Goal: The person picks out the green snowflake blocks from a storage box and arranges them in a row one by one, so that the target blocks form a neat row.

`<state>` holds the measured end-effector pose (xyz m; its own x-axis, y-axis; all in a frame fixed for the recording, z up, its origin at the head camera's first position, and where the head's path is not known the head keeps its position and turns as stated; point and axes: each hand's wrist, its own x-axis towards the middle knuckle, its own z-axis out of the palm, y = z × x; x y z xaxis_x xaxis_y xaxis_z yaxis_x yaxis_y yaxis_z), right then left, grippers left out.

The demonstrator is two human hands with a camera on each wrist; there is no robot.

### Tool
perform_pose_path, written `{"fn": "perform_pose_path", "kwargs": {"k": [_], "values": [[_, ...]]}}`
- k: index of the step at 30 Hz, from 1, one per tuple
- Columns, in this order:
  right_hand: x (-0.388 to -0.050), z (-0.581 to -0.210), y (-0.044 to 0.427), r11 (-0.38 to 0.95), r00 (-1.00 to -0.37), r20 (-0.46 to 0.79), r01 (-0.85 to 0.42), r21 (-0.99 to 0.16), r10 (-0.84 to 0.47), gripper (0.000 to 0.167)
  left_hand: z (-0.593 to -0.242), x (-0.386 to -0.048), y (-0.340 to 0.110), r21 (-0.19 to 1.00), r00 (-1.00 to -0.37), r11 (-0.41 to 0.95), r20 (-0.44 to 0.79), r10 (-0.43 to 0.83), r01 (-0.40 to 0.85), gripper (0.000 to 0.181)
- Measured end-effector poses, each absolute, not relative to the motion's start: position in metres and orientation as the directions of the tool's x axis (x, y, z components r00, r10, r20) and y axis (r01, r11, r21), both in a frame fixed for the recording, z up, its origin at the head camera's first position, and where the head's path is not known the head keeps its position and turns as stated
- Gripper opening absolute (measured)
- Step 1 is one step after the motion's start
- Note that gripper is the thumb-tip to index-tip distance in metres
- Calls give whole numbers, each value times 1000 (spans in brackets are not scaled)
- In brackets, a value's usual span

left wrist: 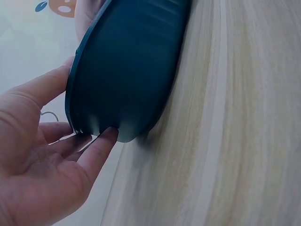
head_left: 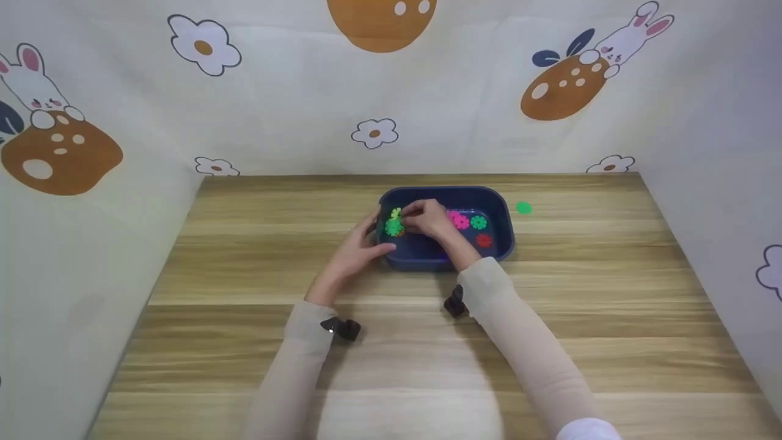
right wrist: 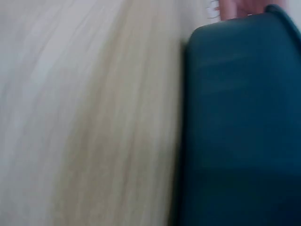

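The left grip (head_left: 356, 249) clasps the tub (head_left: 421, 265), likely steadying it; whether the right grip (head_left: 429, 219), over the discs (head_left: 393, 228), pinches one, I can't tell.

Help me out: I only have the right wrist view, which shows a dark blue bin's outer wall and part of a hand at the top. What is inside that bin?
Observer: In the head view, the bin holds small flower-shaped pieces, including pink pieces and a red piece.
Operator: What else is in there?
Observer: The right hand is in it, beside a yellow piece toward the left end; I cannot tell whether it holds anything.
Operator: Any stray ones outside?
Observer: Yes, a green piece lies on the table, to the right of the bin.
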<state>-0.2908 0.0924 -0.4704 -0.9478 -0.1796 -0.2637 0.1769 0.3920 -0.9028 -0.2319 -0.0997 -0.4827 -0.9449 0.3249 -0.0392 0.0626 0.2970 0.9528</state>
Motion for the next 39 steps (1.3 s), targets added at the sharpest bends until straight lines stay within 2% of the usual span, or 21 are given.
{"fn": "perform_pose_path", "kwargs": {"k": [4,6,14,24,28,35,39], "values": [[-294,-470,87,562,-963,-210,83,-823,-166,26,-482,-234,-101,945,-944,317,-34,327,76,82],[-295,-471,85,602,-963,-199,52,-797,-179,26,-482,-235,-101,943,-944,322,-32,329,80,82],[-290,-474,83,625,-940,-213,0,-781,-266,31,-482,-235,-100,950,-943,302,-30,331,76,84],[-281,-485,86,691,-903,-186,-152,-707,-388,27,-490,-232,-98,954,-946,294,-40,323,60,84],[-282,-484,83,718,-898,-156,-213,-662,-411,23,-488,-232,-99,964,-943,256,-17,333,73,82],[-287,-478,79,743,-888,-126,-285,-605,-443,32,-480,-234,-100,961,-947,263,-9,322,81,81],[-285,-480,80,734,-882,-123,-293,-613,-454,25,-482,-233,-99,965,-943,252,-17,332,71,82]]}}
